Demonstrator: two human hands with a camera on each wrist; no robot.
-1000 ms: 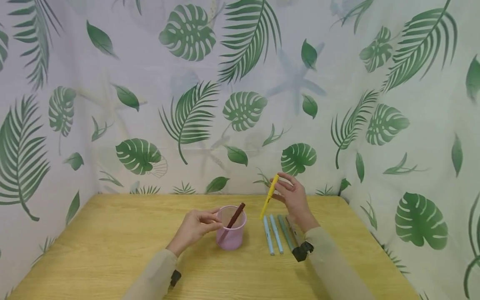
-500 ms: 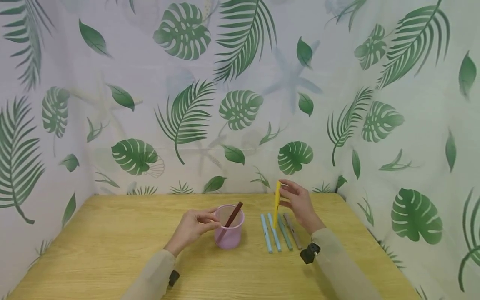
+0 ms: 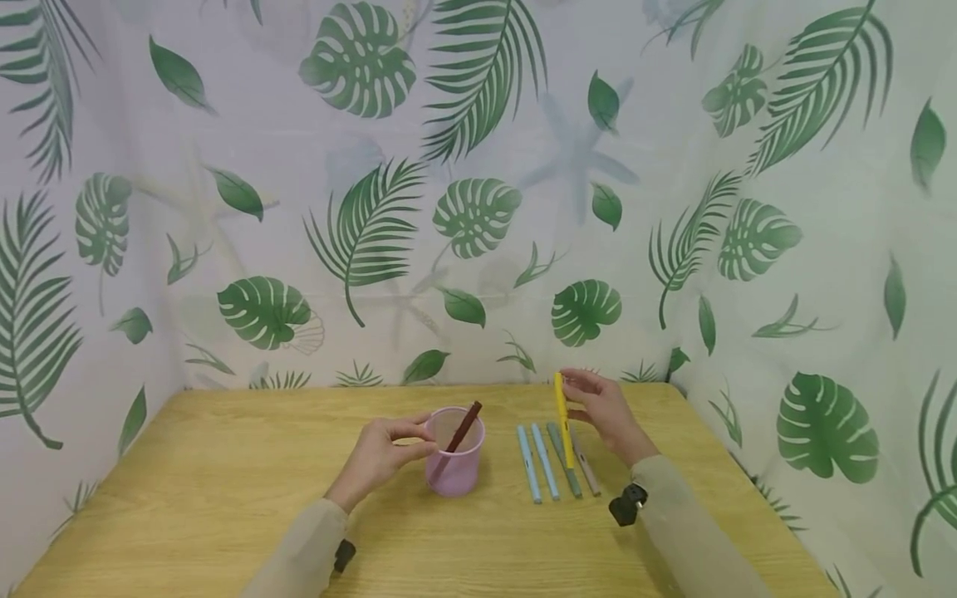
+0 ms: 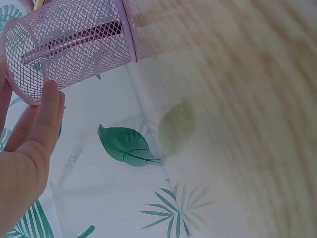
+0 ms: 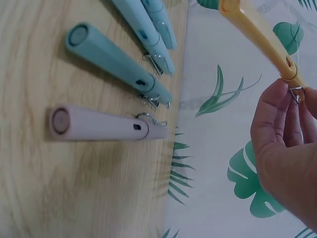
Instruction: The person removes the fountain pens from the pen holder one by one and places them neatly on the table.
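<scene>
My left hand (image 3: 380, 457) pinches the rim of a pink mesh pen holder (image 3: 452, 480), which stands upright on the table. One brown-red pen (image 3: 465, 426) leans inside it; the left wrist view shows this pen (image 4: 74, 42) through the mesh. My right hand (image 3: 611, 417) holds a yellow pen (image 3: 563, 415) by its clip end, its other end pointing down over the row of pens. That row has two light blue pens (image 3: 527, 465), a grey-green pen (image 3: 554, 438) and a greyish-pink pen (image 3: 588, 472). Close to the right wrist camera lie the greyish-pink pen (image 5: 99, 123) and grey-green pen (image 5: 109, 58).
The wooden table (image 3: 247, 465) carries the holder and the row of pens, side by side. A white cloth with green leaf prints (image 3: 463, 307) hangs behind the table and along both sides. Each wrist wears a small black device (image 3: 628, 505).
My right hand has moved right and down with the yellow pen, from left of the row to over the grey-green pen, and the pen's tilt has reversed. My left hand stays on the holder.
</scene>
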